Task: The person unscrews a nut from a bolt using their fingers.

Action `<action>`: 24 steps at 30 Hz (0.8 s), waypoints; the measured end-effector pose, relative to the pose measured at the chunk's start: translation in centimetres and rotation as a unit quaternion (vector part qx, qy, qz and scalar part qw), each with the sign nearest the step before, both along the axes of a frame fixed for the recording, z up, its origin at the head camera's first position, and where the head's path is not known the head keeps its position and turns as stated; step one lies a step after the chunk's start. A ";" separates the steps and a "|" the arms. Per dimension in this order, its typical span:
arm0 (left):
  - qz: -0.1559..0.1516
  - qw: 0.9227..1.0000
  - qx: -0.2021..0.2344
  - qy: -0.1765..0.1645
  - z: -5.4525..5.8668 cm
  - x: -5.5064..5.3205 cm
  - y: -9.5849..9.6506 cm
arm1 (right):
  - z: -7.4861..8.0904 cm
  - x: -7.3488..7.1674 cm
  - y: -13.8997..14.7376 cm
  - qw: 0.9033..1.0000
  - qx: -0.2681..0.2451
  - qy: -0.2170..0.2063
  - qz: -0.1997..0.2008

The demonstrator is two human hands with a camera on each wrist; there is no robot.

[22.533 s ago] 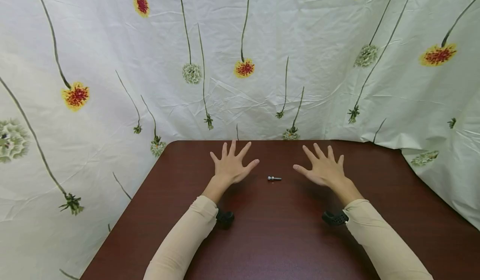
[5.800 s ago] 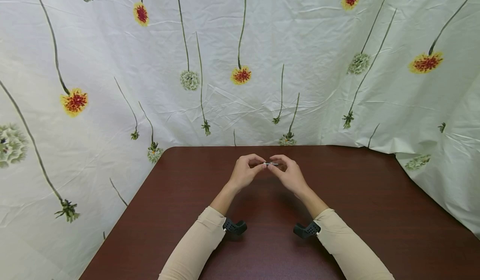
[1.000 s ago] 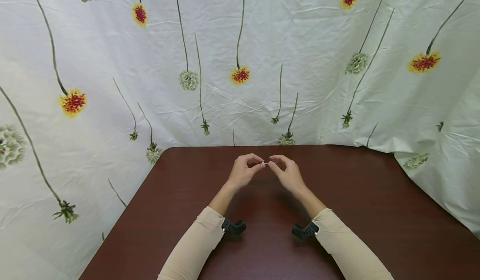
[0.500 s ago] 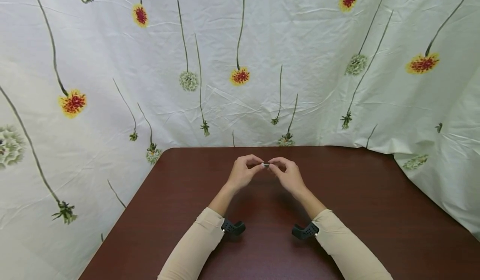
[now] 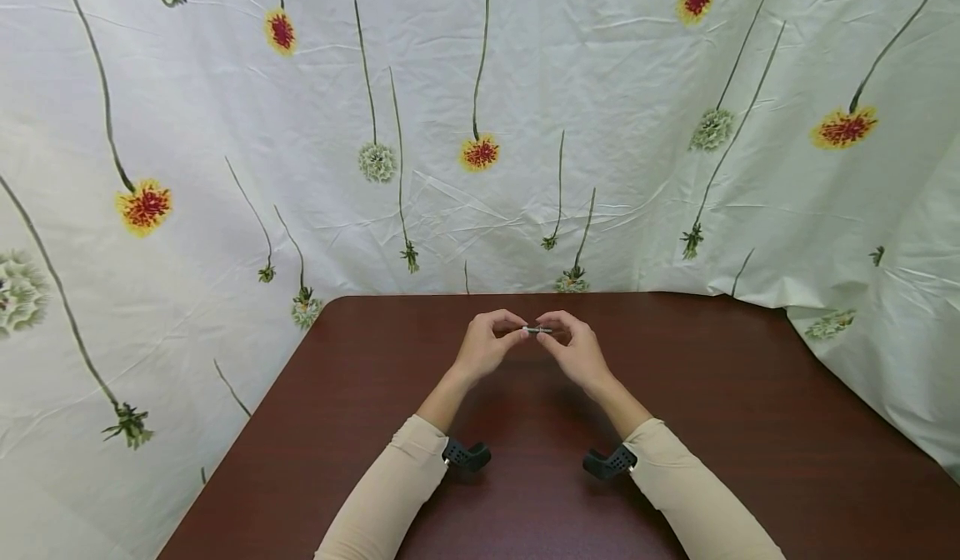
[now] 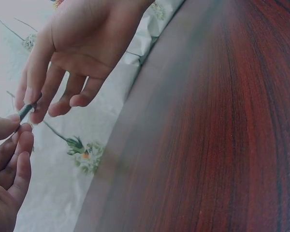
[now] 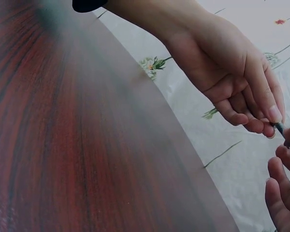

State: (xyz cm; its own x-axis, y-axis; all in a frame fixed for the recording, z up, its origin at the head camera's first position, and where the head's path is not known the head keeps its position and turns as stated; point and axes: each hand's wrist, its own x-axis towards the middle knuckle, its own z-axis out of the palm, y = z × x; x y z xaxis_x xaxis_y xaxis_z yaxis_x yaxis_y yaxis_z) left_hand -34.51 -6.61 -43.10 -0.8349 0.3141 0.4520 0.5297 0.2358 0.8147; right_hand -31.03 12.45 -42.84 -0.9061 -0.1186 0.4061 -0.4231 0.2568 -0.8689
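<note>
A small metal bolt (image 5: 533,329) is held level above the far part of the table, between both hands. My left hand (image 5: 482,347) pinches its head end between thumb and fingers. My right hand (image 5: 579,352) has thumb and forefinger around the shaft, at what looks like a small nut; the fingertips partly hide it. In the left wrist view the threaded shaft (image 6: 25,112) bridges the two hands, left hand (image 6: 7,179) below and right hand (image 6: 82,43) above. From the right wrist the same bolt (image 7: 280,127) shows, partly cut by the frame edge.
A dark red-brown wooden table (image 5: 510,493) lies beneath both arms. Behind it hangs a white curtain (image 5: 480,210) printed with flowers. Dark bands (image 5: 467,456) are on the wrists, by the beige sleeves (image 5: 378,489).
The bolt lay on the table between spread hands at first; later both hands hold it raised. Over the last second the right fingertips shift slightly, and more of the shaft shows.
</note>
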 end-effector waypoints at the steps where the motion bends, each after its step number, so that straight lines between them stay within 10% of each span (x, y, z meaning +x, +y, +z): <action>1: -0.001 1.000 0.000 -0.001 0.2 0.2 0.0 | 0.5 0.4 -0.1 1.000 0.002 -0.002 0.000; 8: -0.007 1.000 -0.001 0.005 2.9 2.8 -0.1 | 2.3 2.2 -0.3 1.000 0.009 -0.013 0.002; 24: -0.006 1.000 0.003 0.004 3.0 2.9 0.0 | 2.1 2.0 -0.3 1.000 0.002 -0.005 0.003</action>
